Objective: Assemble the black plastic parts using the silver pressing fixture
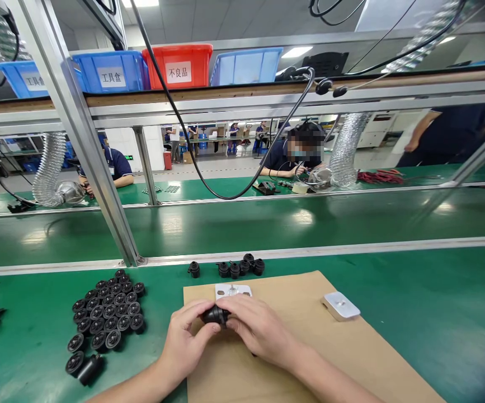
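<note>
Between my fingers is a small black cylindrical plastic part [214, 316], held above a sheet of brown cardboard [292, 336]. My left hand [186, 336] pinches its left end with thumb and forefinger. On the other end, my right hand [261, 330] is closed with the fingers over the top, hiding much of that side. Just beyond my fingertips lies a white metal plate with holes [232, 290], partly covered by my right hand. A pale block with a silvery top [340, 306] rests near the cardboard's right edge.
Left of the cardboard, many round black parts [110, 308] stand grouped on the green table [162, 296]. Several black pieces [244, 267] line the back. A metal post [112, 224] rises at left, and a black cable [225, 196] hangs ahead. Co-workers [278, 154] sit across the line.
</note>
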### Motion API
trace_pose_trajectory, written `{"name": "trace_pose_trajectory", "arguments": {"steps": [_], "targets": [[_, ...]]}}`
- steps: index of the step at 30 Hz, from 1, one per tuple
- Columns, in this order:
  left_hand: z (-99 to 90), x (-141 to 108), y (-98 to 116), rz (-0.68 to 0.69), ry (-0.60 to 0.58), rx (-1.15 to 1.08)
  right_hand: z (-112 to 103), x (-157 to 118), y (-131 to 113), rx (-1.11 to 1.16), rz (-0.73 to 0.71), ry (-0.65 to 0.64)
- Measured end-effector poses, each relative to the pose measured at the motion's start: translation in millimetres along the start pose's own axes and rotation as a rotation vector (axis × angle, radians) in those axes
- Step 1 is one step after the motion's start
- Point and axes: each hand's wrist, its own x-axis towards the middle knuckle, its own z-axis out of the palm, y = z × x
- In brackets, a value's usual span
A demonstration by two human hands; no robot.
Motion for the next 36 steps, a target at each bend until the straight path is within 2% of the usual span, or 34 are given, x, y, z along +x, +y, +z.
{"name": "trace_pose_trajectory", "arguments": {"steps": [6,9,11,15,17,23,27,30,32,34,36], "targets": [[-1.9,-1.8,0.6,0.110,-0.017,0.074,5.5,-2.7,-9.8,-0.018,0.198,-0.011],[-2.5,-2.4,-0.5,0.147,-0.005,0.097,4.8,-4.0,-9.4,-0.019,0.240,-0.005],[-2.4,-2.9,-0.8,0.144,-0.002,0.096,1.1,-4.7,-6.8,-0.024,0.193,0.010],[-1.8,-4.4,-1.6,0.125,-0.002,0.091,-7.6,-5.0,-3.3,-0.100,-0.068,-0.001],[-1.5,-4.9,-2.5,0.157,-0.006,0.097,-8.6,-4.7,-3.9,-0.138,-0.118,-0.001],[-1.4,-4.6,-5.5,0.238,0.017,0.134,-1.7,-4.4,-9.6,0.005,0.068,-0.022],[-0.7,-5.4,-5.2,0.311,-0.011,0.132,2.7,-4.5,-13.9,-0.027,0.165,-0.078],[0.1,-6.3,-3.9,0.340,-0.027,0.119,-0.8,-3.0,-17.0,-0.020,0.308,-0.121],[0.1,-6.0,-3.4,0.313,-0.018,0.117,-8.0,-1.3,-17.4,0.027,0.363,-0.076],[-0.3,-5.3,-3.6,0.260,0.002,0.117,-15.4,-0.1,-16.0,0.079,0.320,-0.034],[-0.8,-4.7,-4.7,0.229,0.018,0.119,-18.1,-0.1,-13.8,0.117,0.181,-0.045]]}}
